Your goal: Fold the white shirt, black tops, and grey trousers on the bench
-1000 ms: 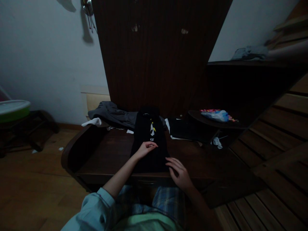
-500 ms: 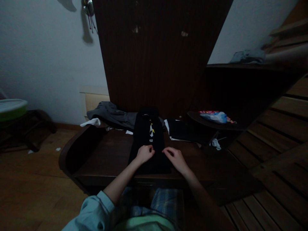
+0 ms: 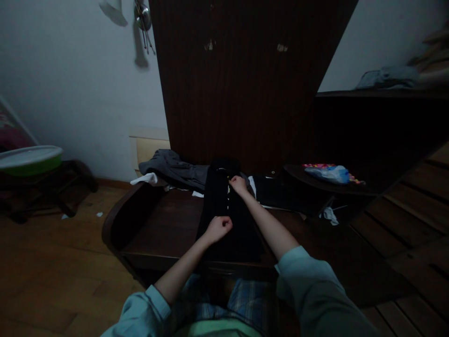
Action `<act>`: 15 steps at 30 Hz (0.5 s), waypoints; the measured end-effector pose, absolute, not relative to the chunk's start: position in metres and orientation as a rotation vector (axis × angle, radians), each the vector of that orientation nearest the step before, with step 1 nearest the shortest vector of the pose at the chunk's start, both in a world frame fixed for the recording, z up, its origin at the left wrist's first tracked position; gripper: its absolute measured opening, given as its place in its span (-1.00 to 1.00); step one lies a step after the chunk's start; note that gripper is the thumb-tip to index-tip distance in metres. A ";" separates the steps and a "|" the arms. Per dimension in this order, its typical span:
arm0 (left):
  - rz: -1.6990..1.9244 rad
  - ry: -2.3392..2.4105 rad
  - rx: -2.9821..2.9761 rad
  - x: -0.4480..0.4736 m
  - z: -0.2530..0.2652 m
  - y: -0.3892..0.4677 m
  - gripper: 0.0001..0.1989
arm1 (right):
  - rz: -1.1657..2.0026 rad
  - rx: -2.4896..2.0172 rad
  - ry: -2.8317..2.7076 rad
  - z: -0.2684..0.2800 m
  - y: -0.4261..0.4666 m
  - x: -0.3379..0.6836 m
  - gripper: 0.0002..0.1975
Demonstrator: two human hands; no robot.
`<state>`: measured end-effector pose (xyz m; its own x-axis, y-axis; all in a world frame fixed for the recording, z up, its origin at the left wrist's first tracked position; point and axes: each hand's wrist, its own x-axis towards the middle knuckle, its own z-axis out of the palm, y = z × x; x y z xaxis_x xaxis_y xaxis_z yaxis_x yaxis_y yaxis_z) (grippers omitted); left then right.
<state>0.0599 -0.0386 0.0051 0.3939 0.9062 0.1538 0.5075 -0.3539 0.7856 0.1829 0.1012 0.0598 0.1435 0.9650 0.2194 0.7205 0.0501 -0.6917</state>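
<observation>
A black shirt (image 3: 217,196) lies lengthwise on the dark wooden bench, its neck end toward the tall panel. Only a narrow strip of its white and yellow print shows along the middle. My right hand (image 3: 239,185) pinches the cloth close to the neck end, beside the print. Nearer to me, my left hand (image 3: 219,228) is closed with curled fingers on the lower part of the shirt. The dim light hides the exact folds in the black cloth.
The bench (image 3: 161,220) has a curved left end, with a grey garment (image 3: 175,168) and a white cloth (image 3: 145,179) at its back. Dark folded cloth (image 3: 277,192) lies right. A plastic bag (image 3: 329,173) rests on a rounded shelf. A green tub (image 3: 31,161) stands left.
My right hand has moved away from me, up the shirt to near its neck end. Less of the print shows now. My left hand stays on the lower part. The view has shifted a little left.
</observation>
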 end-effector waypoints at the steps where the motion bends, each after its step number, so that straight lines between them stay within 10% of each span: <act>1: 0.783 1.208 1.989 0.060 0.004 -0.038 -0.77 | 0.459 -1.722 -1.610 0.060 0.104 0.181 -0.91; 15: 0.719 1.494 2.420 0.064 0.010 -0.046 -0.82 | 0.757 -1.293 -1.766 0.029 0.043 0.182 -0.82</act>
